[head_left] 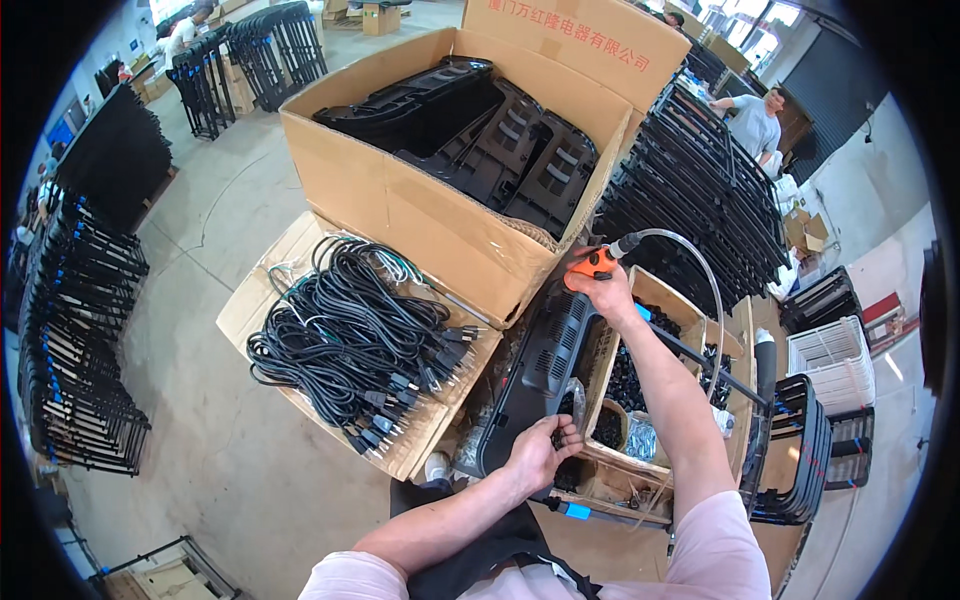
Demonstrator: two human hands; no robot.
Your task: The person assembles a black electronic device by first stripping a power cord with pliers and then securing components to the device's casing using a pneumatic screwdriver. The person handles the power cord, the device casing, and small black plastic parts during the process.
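My right hand (603, 292) is wrapped round an orange air tool (592, 263), from whose dark fitting a clear hose (690, 238) curves off to the right. The tool is at the far end of a long black plastic housing (545, 355) with vent slots; its tip is hidden. Near the housing's close end, my left hand (540, 455) has its fingers curled together beside a small clear plastic bag (577, 398). Whatever those fingers pinch, if anything, is too small to make out.
Bundled black power cords (345, 330) lie on flattened cardboard at left. Behind stands a big carton (400, 190) of black plastic covers (520, 140). A partitioned box (600, 445) of small black parts sits under my right forearm. Stacked black frames (690, 190) and a person (755, 125) are beyond.
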